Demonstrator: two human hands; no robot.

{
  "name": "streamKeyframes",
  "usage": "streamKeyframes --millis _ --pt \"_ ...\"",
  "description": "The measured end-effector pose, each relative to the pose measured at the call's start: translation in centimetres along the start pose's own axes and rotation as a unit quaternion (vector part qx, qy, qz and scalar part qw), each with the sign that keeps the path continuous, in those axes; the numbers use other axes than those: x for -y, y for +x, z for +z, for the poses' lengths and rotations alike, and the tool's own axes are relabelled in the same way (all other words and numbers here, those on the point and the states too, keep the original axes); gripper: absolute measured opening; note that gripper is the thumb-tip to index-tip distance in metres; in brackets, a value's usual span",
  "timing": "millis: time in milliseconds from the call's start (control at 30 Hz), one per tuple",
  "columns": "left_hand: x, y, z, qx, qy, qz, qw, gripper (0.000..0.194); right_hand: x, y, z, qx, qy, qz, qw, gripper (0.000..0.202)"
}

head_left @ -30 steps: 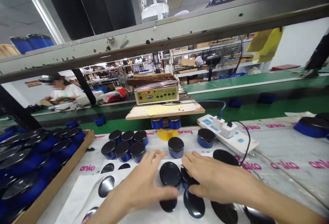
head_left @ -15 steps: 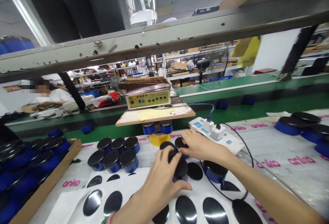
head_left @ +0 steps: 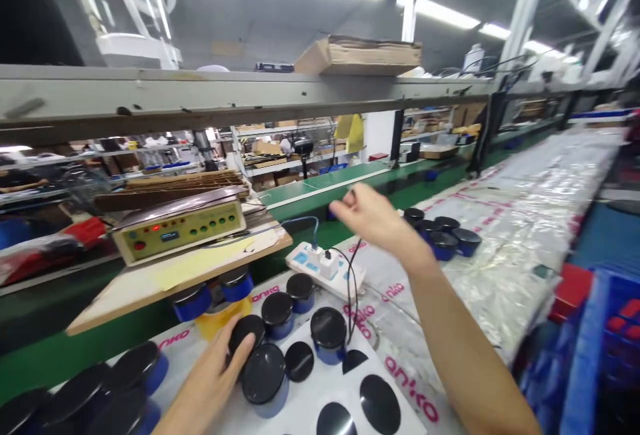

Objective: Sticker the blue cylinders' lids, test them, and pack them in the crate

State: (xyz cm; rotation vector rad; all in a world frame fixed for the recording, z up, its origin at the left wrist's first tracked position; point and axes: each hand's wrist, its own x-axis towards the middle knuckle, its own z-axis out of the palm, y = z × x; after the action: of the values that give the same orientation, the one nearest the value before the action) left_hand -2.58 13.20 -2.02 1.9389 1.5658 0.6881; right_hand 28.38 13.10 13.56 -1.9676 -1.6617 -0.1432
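Observation:
My left hand (head_left: 220, 362) is closed around a black-topped blue jar (head_left: 247, 334), thumb on its near side. Beside it stand more such jars: one (head_left: 264, 378) nearer me, two (head_left: 278, 315) behind and another (head_left: 329, 334) to the right. White sheets with black discs (head_left: 380, 403) lie under and in front of them. Raised above the bench, right of the power strip (head_left: 325, 268), my right hand (head_left: 367, 215) has its fingers curled round a thin black cable (head_left: 354, 255), or close against it; what it grips is too small to make out.
At left, a yellow control box (head_left: 180, 228) sits on a wooden board (head_left: 115, 295). Behind runs a green conveyor (head_left: 300, 192), under a metal shelf (head_left: 280, 92). More jars (head_left: 444, 244) stand on the plastic-covered bench at right, past which is a blue crate (head_left: 580, 355).
The view has swung to the right. My right hand has left the jars and risen above the power strip. My left hand stays among the jars, now around one.

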Motion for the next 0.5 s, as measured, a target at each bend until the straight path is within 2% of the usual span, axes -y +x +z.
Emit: streamKeyframes --millis 67,100,200,267,367,500 --pt "0.0 -0.6 -0.6 -0.015 -0.006 -0.013 1.000 0.064 -4.8 2.1 -1.1 -0.053 -0.050 0.105 0.992 0.033" --pt "-0.2 -0.8 -0.9 -0.017 -0.006 -0.004 1.000 0.064 -7.3 3.0 -1.2 -0.060 -0.071 0.143 0.985 0.031" --pt "-1.1 -1.0 -2.2 0.016 0.017 0.072 0.997 0.055 -13.8 4.6 0.4 -0.008 -0.105 0.186 0.977 0.030" --pt "-2.1 -1.1 -3.0 0.039 0.042 0.115 0.992 0.047 -16.6 4.9 2.4 0.043 -0.115 0.174 0.977 0.029" --pt "-3.4 -1.7 -4.1 0.009 0.056 0.130 0.990 0.040 -18.6 5.0 4.5 0.097 -0.117 0.138 0.979 0.028" --pt "-4.7 -2.9 -5.2 -0.026 0.042 0.102 0.994 0.035 -17.9 6.6 4.5 0.123 -0.094 0.075 0.985 0.026"
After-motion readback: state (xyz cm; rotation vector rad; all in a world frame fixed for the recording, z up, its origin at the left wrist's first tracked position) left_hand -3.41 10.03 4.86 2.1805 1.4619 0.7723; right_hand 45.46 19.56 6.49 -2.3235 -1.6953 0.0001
